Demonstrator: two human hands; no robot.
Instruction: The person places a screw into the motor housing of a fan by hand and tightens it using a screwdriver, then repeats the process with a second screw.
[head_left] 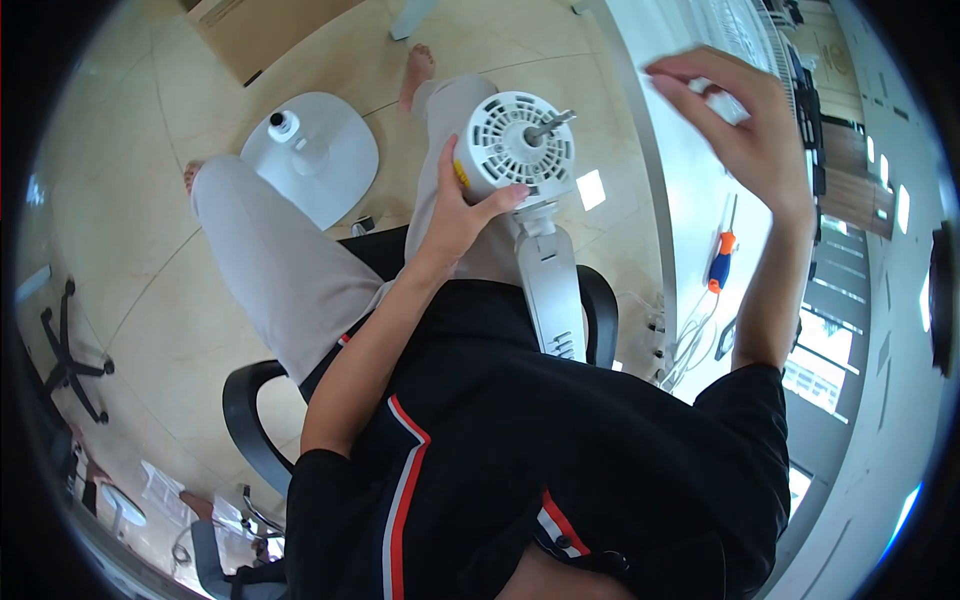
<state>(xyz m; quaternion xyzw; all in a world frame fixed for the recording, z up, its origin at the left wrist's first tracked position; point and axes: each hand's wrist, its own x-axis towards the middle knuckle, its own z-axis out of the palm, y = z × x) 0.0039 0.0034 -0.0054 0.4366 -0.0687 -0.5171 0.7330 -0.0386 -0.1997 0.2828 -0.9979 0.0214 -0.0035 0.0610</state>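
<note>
My left hand is wrapped around the side of a white fan motor housing, thumb on its slotted front. A metal shaft sticks out of the housing's centre. Below the housing, a white neck and control column runs down against my lap. Over the white table, my right hand is raised with thumb and fingertips brought together in a pinch; what they hold, if anything, I cannot make out. A screwdriver with an orange and blue handle lies on the table beneath my right forearm.
On the tiled floor stands a white fan base with a short upright stub. A cardboard box is beyond it. The table runs along my right, with cables on it. Chair armrests flank me.
</note>
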